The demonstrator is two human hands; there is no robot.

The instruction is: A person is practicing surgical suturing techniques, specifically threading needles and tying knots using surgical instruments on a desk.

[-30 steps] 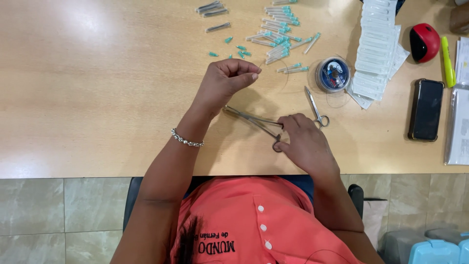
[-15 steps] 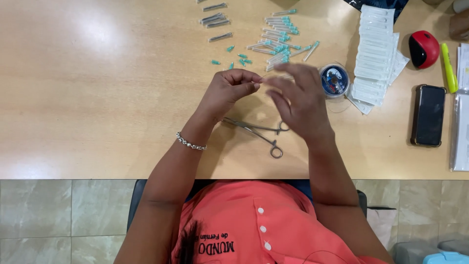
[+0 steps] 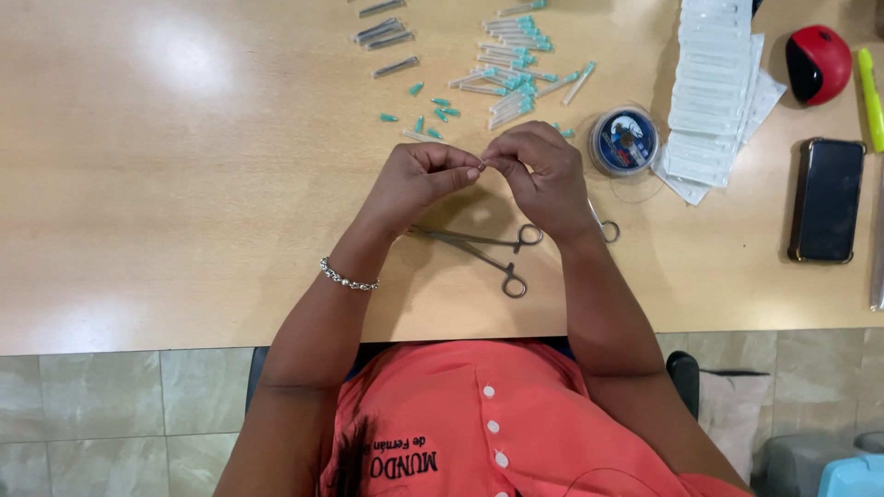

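Observation:
My left hand point(image 3: 419, 179), with a beaded bracelet on its wrist, and my right hand point(image 3: 545, 175) meet fingertip to fingertip above the wooden table point(image 3: 184, 184). Both pinch something tiny at the point where they touch; it is too small to make out. Metal forceps point(image 3: 479, 247) with ring handles lie on the table just under the hands, untouched. A second ring handle point(image 3: 610, 230) of another metal tool shows beside my right wrist, the rest of it hidden by the hand.
Teal-capped needles point(image 3: 516, 74) lie scattered beyond the hands, with several grey pieces point(image 3: 387, 37) to their left. A round spool point(image 3: 624, 140), a stack of white packets point(image 3: 714, 92), a dark phone point(image 3: 826, 198), a red-and-black object point(image 3: 818, 63) and a yellow-green marker point(image 3: 870, 87) sit on the right.
My right hand let go of the forceps on the table and moved up to meet my left hand. The left hand stayed pinched in about the same place.

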